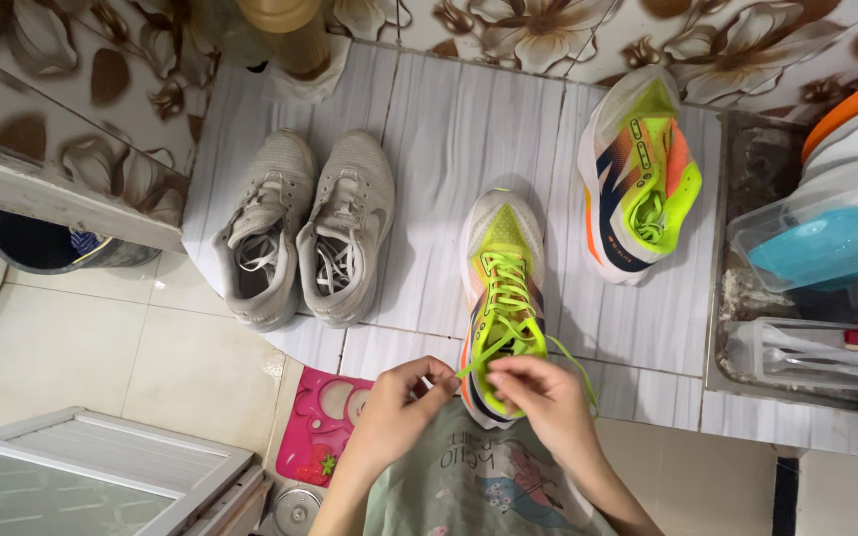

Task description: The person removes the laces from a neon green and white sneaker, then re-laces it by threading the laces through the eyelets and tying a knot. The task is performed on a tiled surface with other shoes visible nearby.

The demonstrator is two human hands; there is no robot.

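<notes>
A neon yellow, orange and navy running shoe [501, 278] stands on the white tiled counter [449, 129], heel toward me. My left hand [397, 407] pinches one end of its yellow-green lace [504, 328] by the heel. My right hand [546, 392] grips the other lace strand just beside it, over the shoe's opening. The matching shoe [638, 174] lies tipped on its side farther right, untouched.
A pair of worn grey sneakers [305, 230] sits at the counter's left. A metal rack [796, 298] with plates, plastic containers and cutlery fills the right edge. A dark bin [47, 243] and a pink mat [325, 422] are on the floor below.
</notes>
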